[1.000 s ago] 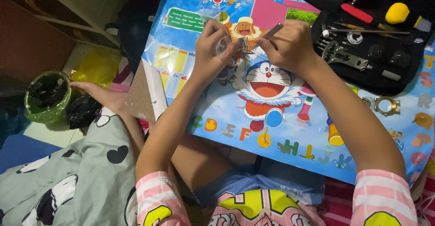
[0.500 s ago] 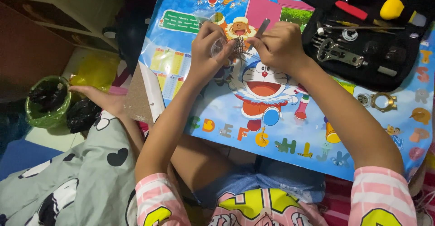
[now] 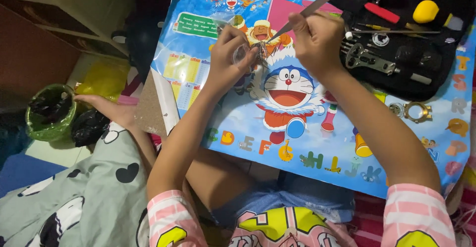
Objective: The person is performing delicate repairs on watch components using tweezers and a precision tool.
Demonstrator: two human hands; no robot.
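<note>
Worktop: one glossy blue cartoon-printed mat [image 3: 307, 143] laid across the lap, low enough for both forearms to reach over it.

Small clear round part [image 3: 241, 54], one, sits above the mat's upper middle, near its far edge. Left hand [image 3: 229, 54] pinches it between thumb and curled fingertips and lifts it off the surface, probably to turn it toward the tool. What the part is, too small to tell.

Right hand [image 3: 317, 41] has its fingers pressed together around one pair of slim grey metal tweezers [image 3: 305, 14], held pen-fashion; the tip slants down to the part, the free end points up and away.

One open black zip tool case [image 3: 411, 44] lies at the mat's far right corner, within reach of the right hand. Inside it: one yellow rubber blower [image 3: 425, 11], one red-handled tool [image 3: 382, 13].

One gold-coloured ring-shaped metal piece [image 3: 416, 110] rests on the mat just before the case.

Off the left edge: one green bin lined with a black bag [image 3: 49, 110].
</note>
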